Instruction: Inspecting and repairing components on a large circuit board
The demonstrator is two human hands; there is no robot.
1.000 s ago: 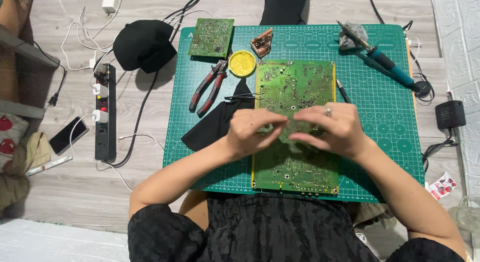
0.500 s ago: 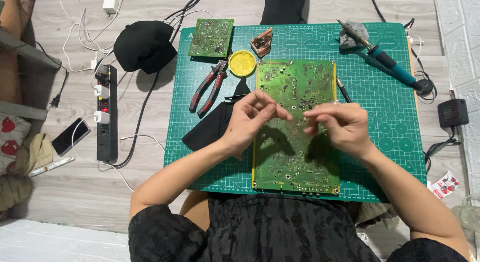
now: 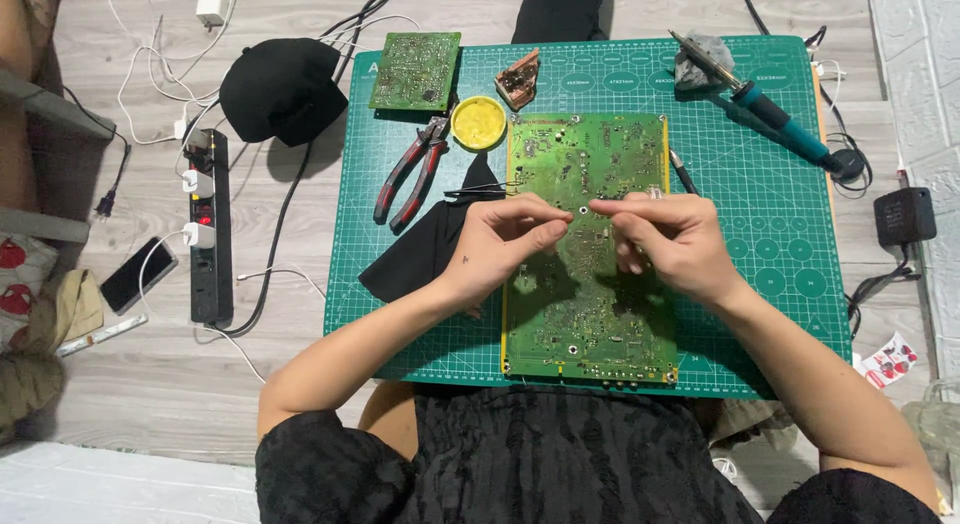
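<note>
Phone: a flat black slab (image 3: 138, 275) on the pale wood-grain floor, far to my left.
Power strip: long, black, hard plastic (image 3: 207, 229), with white plugs and thin cables trailing off it.
Cap: soft black fabric, rounded (image 3: 283, 88), lying just off the mat's top left corner.
Cutting mat: green, gridded, matte (image 3: 760, 314); everything I work on lies on it.
Small board: a square green circuit board (image 3: 415, 71) at the mat's top left corner.
Pliers: red and black handles (image 3: 408, 173), lying slanted, left of the large board.
Yellow tin: round, shallow (image 3: 478, 123), between the pliers and the large board.
Black cloth: a limp dark piece (image 3: 425, 246) under my left wrist, with thin tweezers (image 3: 480, 191) above it.
Left hand: my left hand (image 3: 497, 248) hovers above the large board, thumb and forefinger pinched narrow; I cannot tell what they grip.
Large board: a long green rectangle (image 3: 580, 324), solder side up, dotted with shiny points, in the mat's middle, partly hidden by both hands.
Right hand: my right hand (image 3: 667, 240) is curled, fingertips pinched close and nearly meeting the left; anything between them is too small to see.
Soldering iron: teal handle, metal tip (image 3: 765, 109), lying slanted at the mat's top right.
Adapter: a black block (image 3: 904, 215) on the floor, right of the mat.
</note>
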